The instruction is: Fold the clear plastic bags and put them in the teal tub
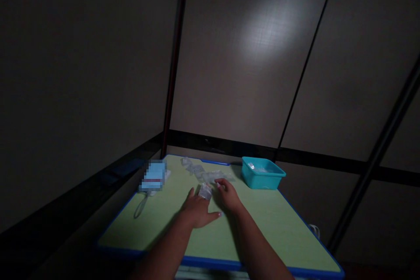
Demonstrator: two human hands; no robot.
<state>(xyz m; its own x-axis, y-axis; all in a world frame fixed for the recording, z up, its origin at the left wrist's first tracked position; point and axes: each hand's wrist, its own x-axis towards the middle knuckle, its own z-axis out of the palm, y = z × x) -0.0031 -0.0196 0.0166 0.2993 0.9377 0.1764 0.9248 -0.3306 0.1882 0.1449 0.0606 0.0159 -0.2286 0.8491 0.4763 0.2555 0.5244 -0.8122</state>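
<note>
Silvery packet (205, 190) on the green tabletop (269, 223) | left hand (197, 211) at its near edge, fingers spread apart, probably steadying it; right hand (229, 196) beside, fingers curled (grip on anything: cannot tell) | teal basket (262, 180) beyond, perhaps for easy reach

Bare left hand (197, 211) and right hand (229, 197), thumbnail (220, 214) of left catching light. Left forearm (173, 241) and right forearm (256, 241) uncovered as far as view reaches, tapering to slimmer wrists; finer skin detail lost in dimness.
</note>
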